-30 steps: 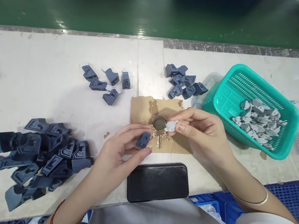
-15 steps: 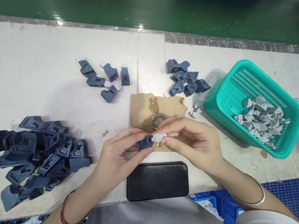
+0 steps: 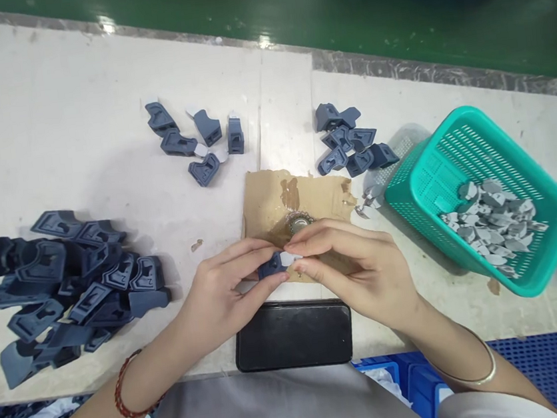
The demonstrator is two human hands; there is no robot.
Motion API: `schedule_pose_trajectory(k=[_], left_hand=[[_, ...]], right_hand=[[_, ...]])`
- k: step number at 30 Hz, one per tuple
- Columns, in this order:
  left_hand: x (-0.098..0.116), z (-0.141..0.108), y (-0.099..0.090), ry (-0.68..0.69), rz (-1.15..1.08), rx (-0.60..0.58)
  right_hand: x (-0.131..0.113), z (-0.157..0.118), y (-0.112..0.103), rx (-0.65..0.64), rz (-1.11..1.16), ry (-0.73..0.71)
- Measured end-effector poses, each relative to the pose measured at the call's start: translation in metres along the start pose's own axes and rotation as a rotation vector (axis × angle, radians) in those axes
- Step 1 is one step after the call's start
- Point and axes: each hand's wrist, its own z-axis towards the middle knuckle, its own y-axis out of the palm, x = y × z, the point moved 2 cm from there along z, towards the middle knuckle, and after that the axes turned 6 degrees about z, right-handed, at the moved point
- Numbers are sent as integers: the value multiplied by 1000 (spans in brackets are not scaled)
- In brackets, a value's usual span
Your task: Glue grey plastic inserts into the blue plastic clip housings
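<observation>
Between thumb and fingers my left hand (image 3: 239, 280) grips a dark blue-grey plastic block (image 3: 271, 265). My right hand (image 3: 358, 267) pinches a small light-grey piece (image 3: 289, 259), which meets the block's right end; how deep it sits is hidden by the fingers. Both hands are over a piece of brown cardboard (image 3: 261, 194) bearing wet-looking stains. A small round cap-like thing (image 3: 300, 221) rests on the cardboard just beyond my right fingertips. Just below the hands lies a black smartphone (image 3: 293, 335).
Many similar dark blocks (image 3: 86, 284) are heaped at left. A group (image 3: 200, 137) with light pieces attached lies at the back, another group (image 3: 351, 137) further right. A green basket (image 3: 407, 187) of small grey pieces stands at right. Blue crates (image 3: 552, 365) are below the table edge.
The light-grey piece has moved left against the block, and less of it shows. My right fingertips have shifted slightly left with it. The whole view has shifted a little.
</observation>
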Motion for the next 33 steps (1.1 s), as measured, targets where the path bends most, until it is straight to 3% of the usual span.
schedule_pose_trajectory(k=[10,14,20,22,24,26,28,30,33], left_hand=[[8,-1,-1,253,150,-59],[5,-7,0,363,223,-14],[10,-6,-2,296,290,-6],[16,-2,-8,239,300,-6],[22,4,-20,141,326,31],[22,11,-38,1,402,114],[19,17,-58,-146,524,214],[12,24,-77,-259,679,298],[0,34,-96,-340,929,311]], right_hand=[[-9,-3,-10,-99,-26,72],[-11,-6,-6,-108,0,86],[-14,-2,-11,-122,41,34],[-19,-2,-29,-129,10,-3],[-21,-5,-59,-6,-154,32],[-17,-13,-97,248,-450,187],[-6,-23,-133,407,-801,503],[10,-31,-158,387,-1021,754],[33,-35,-175,331,-1113,827]])
